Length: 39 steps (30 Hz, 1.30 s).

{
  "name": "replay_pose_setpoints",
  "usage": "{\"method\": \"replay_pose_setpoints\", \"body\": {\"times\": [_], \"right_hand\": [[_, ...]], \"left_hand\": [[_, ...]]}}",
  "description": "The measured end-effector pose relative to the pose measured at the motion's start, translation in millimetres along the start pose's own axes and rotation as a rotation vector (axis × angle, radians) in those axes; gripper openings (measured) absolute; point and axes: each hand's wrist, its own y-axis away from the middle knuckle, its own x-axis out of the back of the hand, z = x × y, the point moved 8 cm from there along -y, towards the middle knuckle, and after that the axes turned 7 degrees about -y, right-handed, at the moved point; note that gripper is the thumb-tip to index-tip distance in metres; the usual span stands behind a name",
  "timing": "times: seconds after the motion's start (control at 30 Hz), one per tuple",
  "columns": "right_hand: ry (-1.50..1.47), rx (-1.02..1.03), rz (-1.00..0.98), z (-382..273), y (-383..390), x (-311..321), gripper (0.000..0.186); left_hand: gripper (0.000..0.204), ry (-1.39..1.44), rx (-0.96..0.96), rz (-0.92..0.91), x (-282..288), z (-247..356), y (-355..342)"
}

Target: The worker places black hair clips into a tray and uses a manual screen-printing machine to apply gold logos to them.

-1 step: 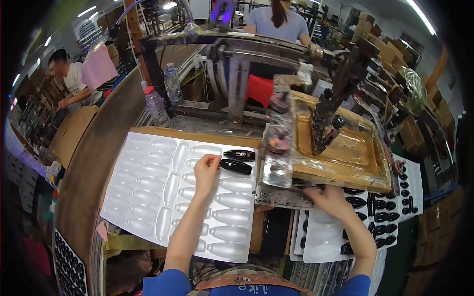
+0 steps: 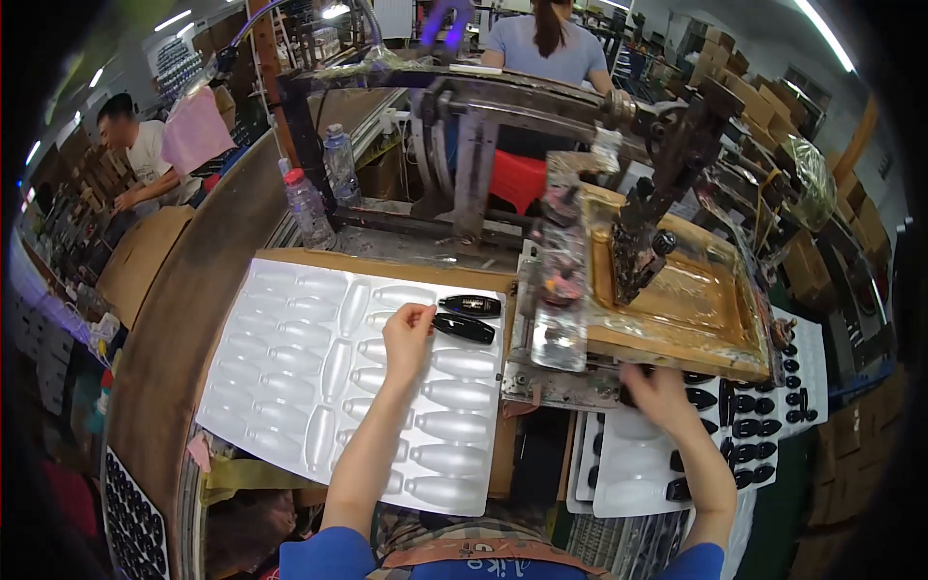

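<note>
Head view: since the earlier frame, the right hand has shifted slightly right, near the frame's lower edge; whether its blurred fingers are closed is unclear. The left hand stays put, fingers pinching the left end of a black piece lying on the white tray, just below another black piece.

Ceiling tubes lit the scene, and small highlights glinted on the black pieces. Straight edges bowed toward a darkened, blackened rim.
</note>
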Motion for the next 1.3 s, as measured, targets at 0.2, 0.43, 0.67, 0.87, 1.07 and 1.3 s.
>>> {"method": "replay_pose_setpoints", "body": {"times": [0.2, 0.43, 0.67, 0.87, 1.07, 1.3], "right_hand": [[0.199, -0.145, -0.024, 18.9, 45.9, 10.2, 0.042], [0.638, 0.005, -0.110, 15.4, 67.0, 5.0, 0.053], [0.663, 0.036, -0.040, 17.8, 64.0, 29.0, 0.049], [0.159, -0.289, 0.149, 26.6, 62.7, 63.6, 0.047], [0.016, 0.051, 0.141, 5.4, 33.3, 57.4, 0.054], [-0.065, 0.009, -0.040, -4.7, -14.2, -2.7, 0.039]], "left_hand": [[0.021, -0.272, -0.015, 0.005, -2.2, -1.6, -0.9], [0.020, -0.942, -0.623, 0.072, -17.3, 13.1, 8.2], [0.020, -0.686, -0.664, 0.040, -17.2, 91.9, 16.8], [0.025, -0.255, -0.706, -0.212, -48.7, 138.5, 21.6], [0.021, 0.000, -0.623, -0.291, -52.1, 163.2, 0.0], [0.018, 0.260, -0.488, -0.371, -57.2, 169.9, -13.0]]}}
